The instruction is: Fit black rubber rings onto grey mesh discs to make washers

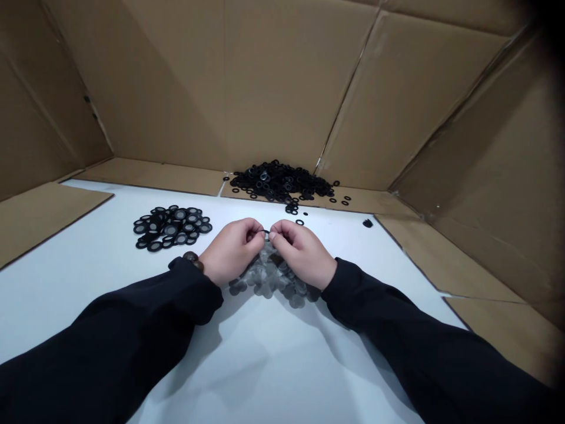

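Two bare hands work close together over a white tabletop in the head view. The left hand (232, 250) and the right hand (302, 253) are both curled inward, not spread, and their fingertips pinch a thin black ring (265, 232) from either side. The ring is mostly hidden by the fingers, so exactly which fingers grip it cannot be told. Directly beneath the hands, at 6 o'clock from the ring, lies a loose scatter of gray mesh discs (269, 274), partly overlapping. At 9 o'clock from the hands sits a flat cluster of black-rimmed mesh washers (172, 227). At 12 o'clock, against the far cardboard, rises a heap of black rubber rings (280, 182), with a few strays around its base, and one loose ring (299, 222) lies just beyond the right hand. A small black piece (367, 222) lies at 2 o'clock near the right edge of the tabletop. Black sleeves (132, 300) cover both forearms, and a dark bead bracelet (190, 257) circles the left wrist. Brown cardboard panels (220, 88) line the back and sides.
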The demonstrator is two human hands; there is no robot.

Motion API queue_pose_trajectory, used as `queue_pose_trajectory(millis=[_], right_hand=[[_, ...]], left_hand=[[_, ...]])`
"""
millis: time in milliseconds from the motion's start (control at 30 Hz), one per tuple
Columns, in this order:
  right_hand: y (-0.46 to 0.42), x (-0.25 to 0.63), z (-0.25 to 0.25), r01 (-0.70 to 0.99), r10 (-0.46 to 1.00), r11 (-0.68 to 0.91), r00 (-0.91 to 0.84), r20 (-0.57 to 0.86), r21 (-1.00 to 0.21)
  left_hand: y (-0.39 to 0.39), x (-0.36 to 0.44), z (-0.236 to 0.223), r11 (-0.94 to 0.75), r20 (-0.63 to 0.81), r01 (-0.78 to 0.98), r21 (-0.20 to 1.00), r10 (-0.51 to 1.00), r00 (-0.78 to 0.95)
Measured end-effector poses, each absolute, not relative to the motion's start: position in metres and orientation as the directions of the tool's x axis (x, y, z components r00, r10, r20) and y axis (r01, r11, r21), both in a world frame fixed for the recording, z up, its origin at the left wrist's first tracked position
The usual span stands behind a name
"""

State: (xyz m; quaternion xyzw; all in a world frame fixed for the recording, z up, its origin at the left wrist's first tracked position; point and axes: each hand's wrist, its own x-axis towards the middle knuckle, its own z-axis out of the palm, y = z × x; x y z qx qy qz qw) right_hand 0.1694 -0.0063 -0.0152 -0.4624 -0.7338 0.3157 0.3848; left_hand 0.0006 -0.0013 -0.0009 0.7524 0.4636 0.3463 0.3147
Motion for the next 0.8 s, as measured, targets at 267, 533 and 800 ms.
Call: queue_pose_trajectory(millis=[267,533,800], right_hand=[[-0.0049,0.1668,-0.0193,0.299,0.935,0.324,-0.247,0.255,-0.897],[-0.0018,0.1665,-0.0201,0.244,0.962,0.233,-0.2,0.186,-0.941],[-0.0026,0.1733,-0.0195,0.377,0.927,0.33,-0.304,0.22,-0.866]], left_hand=[[-0.0008,0.0045,-0.0088,-0.243,0.152,0.321,0.915,0.947,0.283],[-0.0015,0.0047,-0.0063,-0.249,0.147,0.339,0.907,0.943,0.3],[-0.0031,0.0008,-0.0038,-0.342,0.166,0.464,0.817,0.91,0.379]])
